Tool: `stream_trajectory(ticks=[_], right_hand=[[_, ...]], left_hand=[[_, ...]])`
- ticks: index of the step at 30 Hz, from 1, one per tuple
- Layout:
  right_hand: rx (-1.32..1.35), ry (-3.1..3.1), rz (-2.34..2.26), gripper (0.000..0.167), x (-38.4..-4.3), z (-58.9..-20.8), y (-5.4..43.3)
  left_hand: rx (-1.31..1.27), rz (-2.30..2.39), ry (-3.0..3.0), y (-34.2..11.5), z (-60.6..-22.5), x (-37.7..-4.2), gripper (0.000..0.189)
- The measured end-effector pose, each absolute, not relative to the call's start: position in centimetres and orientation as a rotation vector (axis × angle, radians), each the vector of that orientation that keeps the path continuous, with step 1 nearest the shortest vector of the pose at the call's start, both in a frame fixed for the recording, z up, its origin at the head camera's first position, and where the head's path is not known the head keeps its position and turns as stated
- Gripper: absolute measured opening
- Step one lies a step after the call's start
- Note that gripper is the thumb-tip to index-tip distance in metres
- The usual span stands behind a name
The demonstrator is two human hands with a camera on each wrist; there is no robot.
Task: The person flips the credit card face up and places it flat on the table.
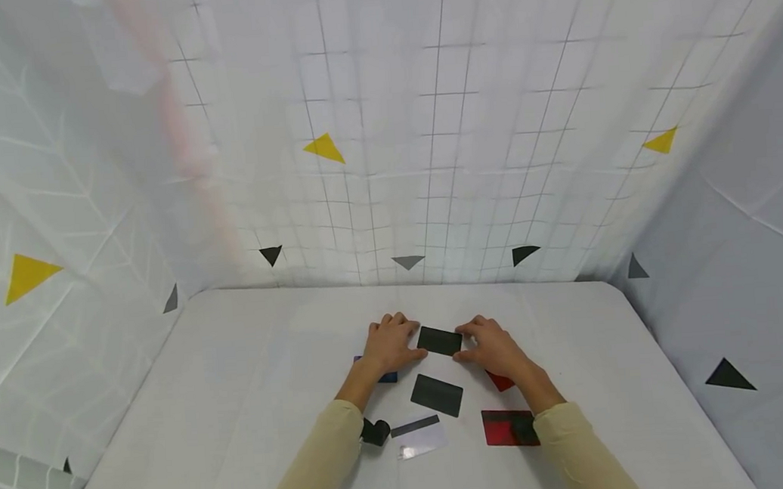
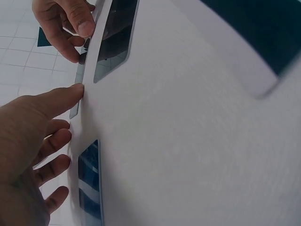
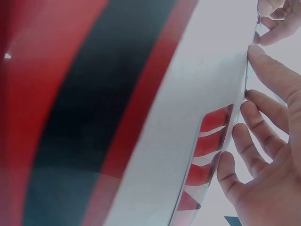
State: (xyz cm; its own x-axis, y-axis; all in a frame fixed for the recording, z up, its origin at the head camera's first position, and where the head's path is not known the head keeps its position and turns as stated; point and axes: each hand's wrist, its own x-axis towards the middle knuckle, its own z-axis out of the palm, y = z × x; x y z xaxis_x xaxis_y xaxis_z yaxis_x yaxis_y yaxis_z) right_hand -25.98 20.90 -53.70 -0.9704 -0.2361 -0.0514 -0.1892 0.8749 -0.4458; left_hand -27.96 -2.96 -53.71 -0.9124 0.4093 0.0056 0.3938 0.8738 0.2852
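White table (image 1: 253, 406) spans the scene. At its far middle, the left hand (image 1: 393, 341) and right hand (image 1: 489, 346) face each other, both loosely spread, thumb and fingertips at or just beside the short ends of the far dark card (image 1: 439, 340); neither is curled round it. Whether it lies flat, I cannot tell. Nearer are the middle dark card (image 1: 437, 395), white striped card (image 1: 420, 438) and, right, red striped card (image 1: 500, 430); blue card (image 1: 389, 377) and small-showing red card (image 1: 499, 380) are partly hidden by the hands. The step looks like adjusting the far card; the next move likely calls for light, even fingertip contact.
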Motion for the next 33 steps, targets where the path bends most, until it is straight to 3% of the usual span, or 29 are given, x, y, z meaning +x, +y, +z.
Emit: stream_trajectory(ticks=[33], right_hand=[[-0.255, 2.848, -0.693, 0.049, -26.4, -52.8, 20.1]], left_hand=[[0.609, 0.476, 2.959, -2.3, -53.6, -28.5, 0.056]])
